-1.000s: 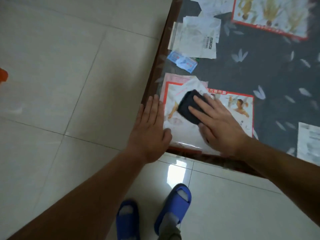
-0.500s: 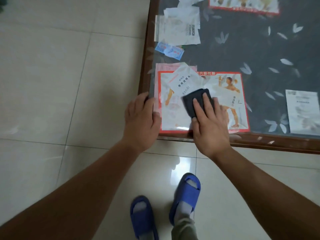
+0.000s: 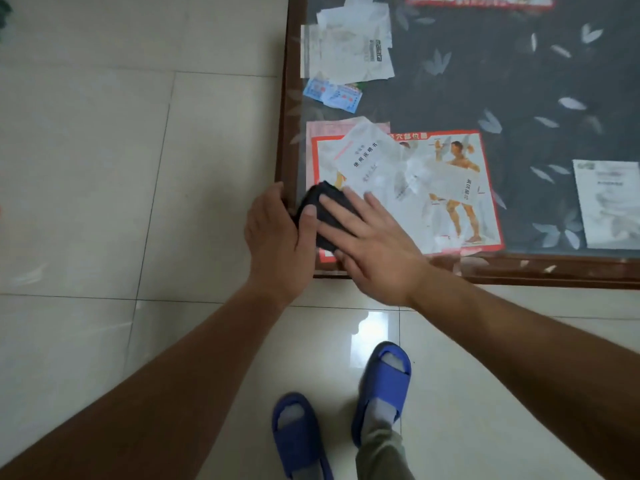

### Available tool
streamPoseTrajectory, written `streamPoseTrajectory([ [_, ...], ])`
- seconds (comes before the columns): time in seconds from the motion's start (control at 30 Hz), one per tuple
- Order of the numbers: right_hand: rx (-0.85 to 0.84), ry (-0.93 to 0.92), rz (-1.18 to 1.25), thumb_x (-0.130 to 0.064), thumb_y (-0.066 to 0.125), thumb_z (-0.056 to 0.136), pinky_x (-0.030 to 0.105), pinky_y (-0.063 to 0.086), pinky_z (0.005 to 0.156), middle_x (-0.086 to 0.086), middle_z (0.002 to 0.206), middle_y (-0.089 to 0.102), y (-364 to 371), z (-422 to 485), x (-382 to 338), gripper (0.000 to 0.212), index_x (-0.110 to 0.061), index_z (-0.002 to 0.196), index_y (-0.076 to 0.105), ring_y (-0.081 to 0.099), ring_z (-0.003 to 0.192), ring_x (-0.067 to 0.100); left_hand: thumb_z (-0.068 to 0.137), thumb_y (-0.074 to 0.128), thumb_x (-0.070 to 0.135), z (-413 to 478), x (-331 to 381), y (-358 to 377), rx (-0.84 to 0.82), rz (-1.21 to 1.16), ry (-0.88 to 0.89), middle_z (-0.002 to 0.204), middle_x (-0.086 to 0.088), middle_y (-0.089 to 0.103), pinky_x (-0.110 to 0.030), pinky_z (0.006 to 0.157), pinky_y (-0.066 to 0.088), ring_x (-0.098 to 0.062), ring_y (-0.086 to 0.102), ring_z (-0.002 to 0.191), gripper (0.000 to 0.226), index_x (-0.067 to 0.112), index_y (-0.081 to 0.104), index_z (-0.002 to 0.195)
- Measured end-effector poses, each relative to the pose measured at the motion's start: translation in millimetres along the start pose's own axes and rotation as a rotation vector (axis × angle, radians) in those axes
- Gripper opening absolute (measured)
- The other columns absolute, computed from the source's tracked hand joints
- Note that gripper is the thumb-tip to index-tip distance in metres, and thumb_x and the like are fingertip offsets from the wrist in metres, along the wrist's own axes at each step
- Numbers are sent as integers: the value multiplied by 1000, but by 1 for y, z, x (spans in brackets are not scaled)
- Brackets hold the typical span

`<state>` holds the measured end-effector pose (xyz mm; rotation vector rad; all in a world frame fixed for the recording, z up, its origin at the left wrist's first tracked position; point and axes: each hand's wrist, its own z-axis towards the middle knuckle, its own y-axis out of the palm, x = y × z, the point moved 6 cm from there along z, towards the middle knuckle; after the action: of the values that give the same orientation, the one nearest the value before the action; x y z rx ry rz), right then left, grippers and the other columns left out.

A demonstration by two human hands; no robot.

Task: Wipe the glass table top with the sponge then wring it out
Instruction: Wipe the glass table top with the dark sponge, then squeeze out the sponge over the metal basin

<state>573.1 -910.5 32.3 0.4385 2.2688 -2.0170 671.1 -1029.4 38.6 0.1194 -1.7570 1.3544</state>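
The glass table top (image 3: pixel 485 81) has a dark wooden frame and fills the upper right of the head view. A black sponge (image 3: pixel 320 206) lies on the glass at the near left corner. My right hand (image 3: pixel 370 244) presses flat on the sponge with fingers spread. My left hand (image 3: pixel 277 237) rests at the table's corner edge, cupped against the sponge's left side, with its thumb on the sponge. Most of the sponge is hidden under the two hands.
Papers lie under the glass: a red-bordered chart (image 3: pixel 433 188), white receipts (image 3: pixel 349 46), a blue ticket (image 3: pixel 334 95), a leaflet (image 3: pixel 609 202) at right. Pale floor tiles (image 3: pixel 121 168) spread left. My feet in blue slippers (image 3: pixel 381 386) stand near the table's front edge.
My right hand slid the sponge left across the glass to the corner, up against my left hand. My left hand's thumb now lies on the sponge.
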Motion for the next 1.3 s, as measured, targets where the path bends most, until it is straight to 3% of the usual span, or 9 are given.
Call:
streamPoseTrajectory([
  [0.2, 115, 154, 2, -24, 50, 98, 57, 14, 123, 6, 166, 22, 10, -71, 19, 59, -24, 155, 36, 13, 154, 36, 99, 28, 46, -10, 33, 41, -266, 321, 368, 160, -17, 28, -46, 124, 9, -33, 19, 150, 59, 11, 41, 145],
  [0.47, 340, 1068, 176, -40, 27, 102, 52, 2, 125, 5, 168, 15, -1, -147, 110, 58, -22, 157, 30, 6, 155, 35, 98, 40, 51, -15, 29, 52, -295, 570, 428, 165, -16, 14, -51, 123, 10, -33, 8, 153, 70, 14, 24, 155],
  [0.63, 182, 538, 27, -35, 35, 103, 51, 3, 126, 7, 167, 19, 5, -123, 70, 56, -23, 157, 30, 9, 154, 37, 97, 45, 43, -21, 40, 54, -311, 582, 354, 165, -17, 12, -57, 122, 11, -34, 7, 153, 69, 15, 20, 155],
  [0.7, 159, 486, 26, -34, 35, 104, 52, 8, 125, 6, 167, 21, 2, -139, 91, 54, -23, 157, 31, 13, 154, 35, 98, 46, 38, -23, 47, 55, -314, 563, 292, 165, -17, 11, -61, 120, 10, -35, 5, 153, 64, 20, 21, 154],
  [0.87, 229, 845, 97, -35, 31, 105, 50, 13, 125, 7, 166, 23, -15, -210, 176, 52, -21, 156, 33, 16, 153, 33, 96, 40, 33, -25, 75, 62, -322, 646, 226, 147, -22, 37, -73, 109, 25, -46, 31, 140, 36, 18, 42, 129],
  [0.97, 284, 1034, 68, -26, 39, 105, 49, 26, 119, 10, 164, 30, -28, -266, 229, 48, -17, 152, 40, 29, 147, 37, 92, 27, 39, -30, 108, 79, -383, 693, 287, 110, -17, 55, -62, 91, 47, -39, 53, 108, 35, 13, 49, 101],
  [1.07, 235, 1202, 58, -18, 45, 102, 49, 33, 111, 8, 162, 33, -47, -314, 268, 49, -19, 151, 41, 35, 139, 38, 90, 45, 33, -47, 155, 107, -402, 626, 317, 105, -16, 59, -55, 89, 50, -38, 55, 100, 29, 10, 58, 102],
  [1.2, 551, 1374, 459, -20, 49, 98, 38, 45, 107, 9, 134, 62, -77, -385, 306, 41, -15, 138, 56, 57, 121, 30, 91, 61, 23, -91, 254, 162, -490, 357, 322, 108, -12, 61, -44, 88, 48, -32, 57, 102, 22, 10, 61, 109],
  [1.3, 918, 1536, 1090, -16, 55, 99, 19, 52, 58, 4, 84, 67, -93, -445, 314, 20, -15, 118, 63, 68, 65, 8, 95, 57, 23, -132, 346, 219, -651, 160, 316, 99, -2, 65, -27, 81, 44, -19, 61, 92, 14, 14, 64, 104],
])
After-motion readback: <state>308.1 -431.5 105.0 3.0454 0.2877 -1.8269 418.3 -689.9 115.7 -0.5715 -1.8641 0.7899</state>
